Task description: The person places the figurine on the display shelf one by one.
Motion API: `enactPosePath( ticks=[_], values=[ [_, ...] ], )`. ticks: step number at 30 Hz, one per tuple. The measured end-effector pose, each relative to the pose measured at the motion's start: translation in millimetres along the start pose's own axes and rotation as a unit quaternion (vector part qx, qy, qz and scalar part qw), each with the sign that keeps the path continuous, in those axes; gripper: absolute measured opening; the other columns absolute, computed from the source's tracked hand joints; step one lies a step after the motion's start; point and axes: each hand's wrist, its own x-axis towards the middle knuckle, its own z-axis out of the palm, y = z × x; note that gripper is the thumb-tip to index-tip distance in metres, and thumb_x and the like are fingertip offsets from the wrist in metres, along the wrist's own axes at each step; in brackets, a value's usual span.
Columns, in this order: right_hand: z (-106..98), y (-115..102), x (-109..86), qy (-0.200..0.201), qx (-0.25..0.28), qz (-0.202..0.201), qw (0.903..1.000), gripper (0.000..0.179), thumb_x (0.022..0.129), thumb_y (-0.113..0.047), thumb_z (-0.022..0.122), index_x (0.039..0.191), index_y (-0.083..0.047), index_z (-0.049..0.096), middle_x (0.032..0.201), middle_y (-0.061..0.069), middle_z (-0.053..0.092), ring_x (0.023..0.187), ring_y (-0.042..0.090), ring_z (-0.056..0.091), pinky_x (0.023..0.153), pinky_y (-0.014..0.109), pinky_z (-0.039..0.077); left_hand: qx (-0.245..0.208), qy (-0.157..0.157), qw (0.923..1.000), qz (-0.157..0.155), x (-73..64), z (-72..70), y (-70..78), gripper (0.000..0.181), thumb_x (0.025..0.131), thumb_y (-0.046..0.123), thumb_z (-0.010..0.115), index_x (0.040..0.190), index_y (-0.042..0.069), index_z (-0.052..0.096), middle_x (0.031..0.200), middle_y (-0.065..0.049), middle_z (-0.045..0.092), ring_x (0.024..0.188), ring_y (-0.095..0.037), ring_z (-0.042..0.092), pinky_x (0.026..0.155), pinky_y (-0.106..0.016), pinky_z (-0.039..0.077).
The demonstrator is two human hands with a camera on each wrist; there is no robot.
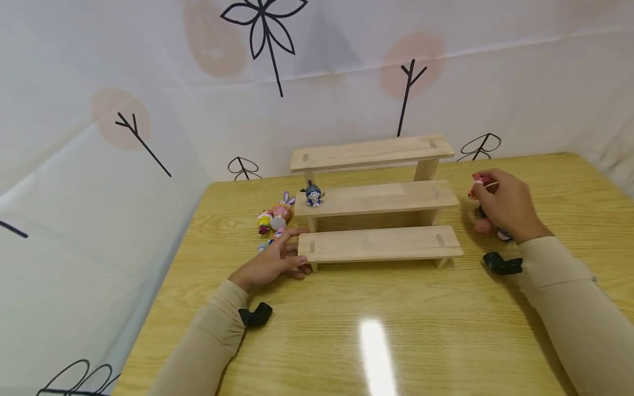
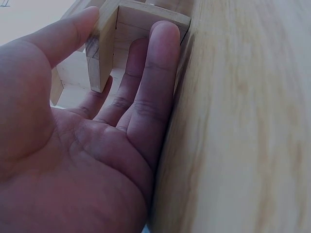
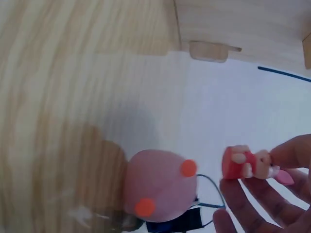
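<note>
My left hand (image 1: 274, 258) holds the left end of the lowest step of a three-tier wooden shelf (image 1: 378, 243). In the left wrist view its thumb touches the edge of the board, and the fingers (image 2: 153, 92) reach under it. Off the shelf's right side, my right hand (image 1: 510, 203) pinches a small red-and-pink figurine (image 3: 243, 162) between thumb and fingers, raised above the table. Below that hand lie a round pink figurine (image 3: 160, 184) and a dark-and-white one (image 1: 504, 235), partly hidden by it. A dark-blue figurine (image 1: 313, 195) sits at the left end of the middle step.
Left of the shelf lie several figurines, among them a bunny-eared one (image 1: 282, 212) and a yellow one (image 1: 264, 221); the left hand partly covers others. A white patterned cloth (image 1: 337, 99) hangs behind the wood-grain table (image 1: 317, 330). Each wrist carries a black device (image 1: 502, 264).
</note>
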Motion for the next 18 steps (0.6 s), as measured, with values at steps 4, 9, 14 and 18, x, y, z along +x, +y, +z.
enactPosePath(
  ticks=[4, 9, 14, 18],
  values=[
    [-4.7, -7.1, -2.1, 0.023, 0.026, 0.006, 0.9994, 0.044, 0.104, -0.026, 0.043, 0.136, 0.002, 0.054, 0.116, 0.025, 0.061, 0.07, -0.022, 0.042, 0.056, 0.005, 0.035, -0.001, -0.004, 1.0, -0.002, 1.1, 0.6, 2.1, 0.066, 0.102, 0.017, 0.06, 0.155, 0.026, 0.022, 0.135, -0.025, 0.054, 0.104, -0.025, 0.069, 0.09, -0.043, 0.06],
    [-5.4, -16.0, -3.7, 0.055, 0.047, -0.01, 0.9973, 0.043, 0.104, -0.025, 0.043, 0.135, 0.001, 0.056, 0.112, 0.023, 0.061, 0.07, -0.021, 0.044, 0.055, 0.003, 0.038, 0.004, -0.002, 1.0, 0.002, 0.3, 1.3, 3.0, 0.067, 0.102, 0.018, 0.06, 0.156, 0.025, 0.021, 0.134, -0.026, 0.054, 0.104, -0.025, 0.069, 0.089, -0.043, 0.06],
    [-4.0, -26.3, -4.8, 0.058, 0.085, -0.011, 0.9946, 0.043, 0.103, -0.023, 0.043, 0.137, 0.002, 0.054, 0.109, 0.016, 0.058, 0.061, -0.017, 0.054, 0.051, 0.006, 0.047, 0.001, 0.001, 1.0, -0.004, -0.4, 2.1, 2.6, 0.067, 0.101, 0.018, 0.06, 0.156, 0.026, 0.022, 0.135, -0.026, 0.053, 0.104, -0.025, 0.069, 0.089, -0.043, 0.06],
    [-1.9, -35.4, -5.6, 0.084, 0.107, -0.025, 0.9903, 0.04, 0.103, -0.021, 0.046, 0.133, 0.002, 0.057, 0.104, -0.003, 0.055, 0.065, -0.016, 0.055, 0.052, 0.005, 0.048, 0.003, 0.004, 1.0, -0.006, -0.3, 2.0, 1.9, 0.068, 0.102, 0.018, 0.06, 0.156, 0.026, 0.021, 0.135, -0.025, 0.053, 0.104, -0.025, 0.069, 0.089, -0.043, 0.06]
  ],
)
